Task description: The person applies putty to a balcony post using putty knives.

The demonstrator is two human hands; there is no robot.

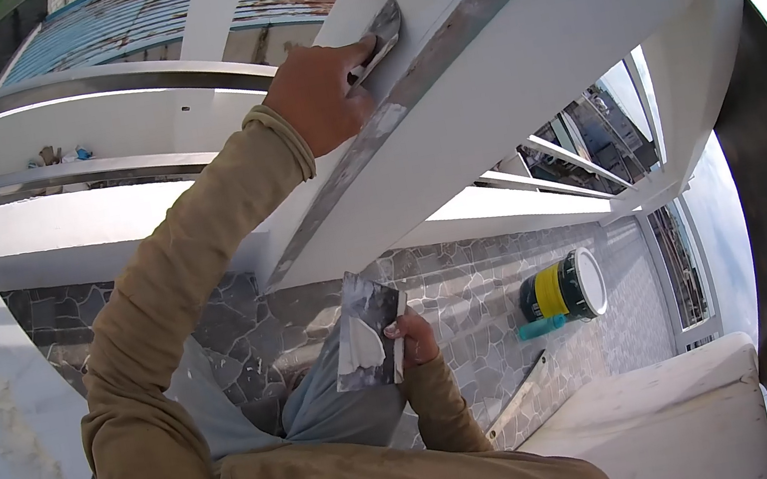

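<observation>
My left hand (319,98) is raised and grips a small putty knife (381,32), whose blade is pressed against the white railing beam (517,65). A grey, bare streak (435,63) runs along that beam beside the blade. Lower down, my right hand (412,338) holds a flat grey board (364,334) by its edge, with a blob of white putty (363,346) lying on it. Both arms wear tan long sleeves.
On the stone-patterned floor (474,295) a paint bucket (564,288) with a yellow label lies next to a teal tool (540,326). A wooden strip (521,394) and a white slab (668,425) are at lower right. A white triangular panel (14,423) is at left.
</observation>
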